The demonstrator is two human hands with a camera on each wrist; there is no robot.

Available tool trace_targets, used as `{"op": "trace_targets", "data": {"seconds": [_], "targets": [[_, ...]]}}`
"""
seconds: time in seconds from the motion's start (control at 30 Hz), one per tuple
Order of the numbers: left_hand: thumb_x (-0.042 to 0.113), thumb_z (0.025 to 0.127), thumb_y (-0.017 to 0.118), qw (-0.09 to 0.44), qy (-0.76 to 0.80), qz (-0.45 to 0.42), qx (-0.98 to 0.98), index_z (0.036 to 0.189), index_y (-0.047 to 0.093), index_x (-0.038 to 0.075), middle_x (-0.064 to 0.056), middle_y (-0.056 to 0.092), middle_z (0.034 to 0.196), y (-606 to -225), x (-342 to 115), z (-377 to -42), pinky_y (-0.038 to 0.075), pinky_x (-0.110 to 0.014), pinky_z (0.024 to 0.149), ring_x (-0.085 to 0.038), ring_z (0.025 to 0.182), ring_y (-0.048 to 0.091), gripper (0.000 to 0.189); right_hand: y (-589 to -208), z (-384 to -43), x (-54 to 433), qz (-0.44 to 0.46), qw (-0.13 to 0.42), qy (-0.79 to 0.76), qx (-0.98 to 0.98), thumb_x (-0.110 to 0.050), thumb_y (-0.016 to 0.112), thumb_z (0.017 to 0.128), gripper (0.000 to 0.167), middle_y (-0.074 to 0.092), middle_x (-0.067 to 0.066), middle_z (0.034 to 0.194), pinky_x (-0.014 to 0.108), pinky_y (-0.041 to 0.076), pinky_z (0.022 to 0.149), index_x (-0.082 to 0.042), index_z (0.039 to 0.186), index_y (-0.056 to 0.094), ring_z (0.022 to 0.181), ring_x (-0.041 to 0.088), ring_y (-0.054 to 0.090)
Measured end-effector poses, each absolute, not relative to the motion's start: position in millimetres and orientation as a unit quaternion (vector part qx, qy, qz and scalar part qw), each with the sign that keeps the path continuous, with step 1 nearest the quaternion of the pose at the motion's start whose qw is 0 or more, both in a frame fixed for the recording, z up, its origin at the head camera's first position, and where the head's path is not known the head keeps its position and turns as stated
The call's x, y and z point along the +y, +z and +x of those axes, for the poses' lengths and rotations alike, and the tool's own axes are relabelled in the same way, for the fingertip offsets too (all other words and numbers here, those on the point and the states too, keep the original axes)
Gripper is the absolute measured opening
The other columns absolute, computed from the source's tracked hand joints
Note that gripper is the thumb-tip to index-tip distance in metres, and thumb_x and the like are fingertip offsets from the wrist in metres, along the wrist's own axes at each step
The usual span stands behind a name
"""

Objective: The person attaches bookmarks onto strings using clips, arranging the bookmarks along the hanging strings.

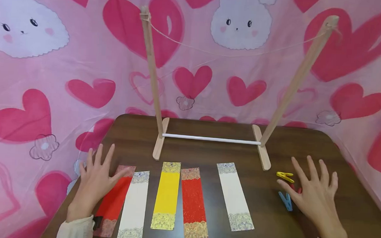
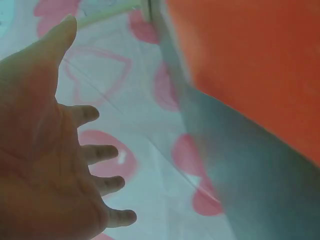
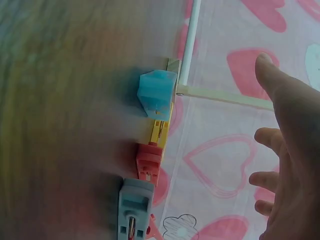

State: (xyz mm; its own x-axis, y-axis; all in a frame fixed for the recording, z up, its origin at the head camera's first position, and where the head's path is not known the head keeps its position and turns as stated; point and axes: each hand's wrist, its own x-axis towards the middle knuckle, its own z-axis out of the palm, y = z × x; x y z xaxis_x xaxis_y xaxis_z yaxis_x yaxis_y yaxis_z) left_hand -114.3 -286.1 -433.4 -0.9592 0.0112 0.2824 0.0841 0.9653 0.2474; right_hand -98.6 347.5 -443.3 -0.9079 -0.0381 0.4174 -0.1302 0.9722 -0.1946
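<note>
My left hand (image 1: 95,182) hovers with spread fingers above a red paper strip (image 1: 117,194) at the table's left; in the left wrist view the palm holds nothing. Right of it lie a white strip (image 1: 135,205), a yellow strip (image 1: 166,196), a second red strip (image 1: 194,204) and another white strip (image 1: 235,195), each with patterned ends. My right hand (image 1: 318,195), fingers spread, is held over several clothespins: a yellow clothespin (image 1: 285,176), a blue clothespin (image 1: 286,201), plus a red clothespin (image 3: 149,162) and a grey clothespin (image 3: 136,210) in the right wrist view.
Behind the strips stands a wooden frame, with a left post (image 1: 152,71), a right post (image 1: 297,81) and a white rod (image 1: 208,138) low between them. A thin string (image 1: 231,56) sags between the post tops. Pink heart-patterned cloth (image 1: 113,122) hangs behind the brown table (image 1: 201,153).
</note>
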Motion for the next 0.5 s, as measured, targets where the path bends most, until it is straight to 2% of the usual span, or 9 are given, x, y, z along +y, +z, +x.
{"op": "trace_targets", "data": {"seconds": [0.17, 0.3, 0.5], "targets": [[0.057, 0.087, 0.066, 0.105, -0.157, -0.002, -0.982, 0.160, 0.015, 0.015, -0.034, 0.017, 0.155, -445, -298, -109, 0.005, -0.086, 0.098, -0.062, 0.137, 0.013, 0.098, -446, -91, 344, 0.047, 0.219, 0.116, -0.968, -0.058, 0.075, 0.078, 0.091, 0.027, 0.025, 0.157, 0.074, -0.008, 0.109, -0.027, 0.154, 0.036, 0.148, 0.046, 0.006], [0.058, 0.088, 0.064, 0.081, -0.178, 0.013, -0.981, 0.160, 0.016, 0.014, -0.035, 0.018, 0.153, -449, -303, -104, 0.004, -0.086, 0.097, -0.063, 0.137, 0.013, 0.097, -446, -97, 339, 0.065, 0.230, 0.114, -0.964, -0.058, 0.075, 0.078, 0.089, 0.032, 0.026, 0.155, 0.074, -0.006, 0.110, -0.026, 0.153, 0.040, 0.147, 0.048, 0.011], [0.052, 0.087, 0.068, 0.077, -0.172, 0.006, -0.982, 0.155, 0.027, 0.007, -0.035, 0.026, 0.149, -440, -304, -107, 0.012, -0.083, 0.098, -0.059, 0.134, 0.021, 0.092, -452, -101, 334, 0.065, 0.208, 0.127, -0.968, -0.057, 0.072, 0.083, 0.086, 0.029, 0.026, 0.156, 0.073, -0.009, 0.110, -0.026, 0.154, 0.036, 0.147, 0.049, 0.010]]}}
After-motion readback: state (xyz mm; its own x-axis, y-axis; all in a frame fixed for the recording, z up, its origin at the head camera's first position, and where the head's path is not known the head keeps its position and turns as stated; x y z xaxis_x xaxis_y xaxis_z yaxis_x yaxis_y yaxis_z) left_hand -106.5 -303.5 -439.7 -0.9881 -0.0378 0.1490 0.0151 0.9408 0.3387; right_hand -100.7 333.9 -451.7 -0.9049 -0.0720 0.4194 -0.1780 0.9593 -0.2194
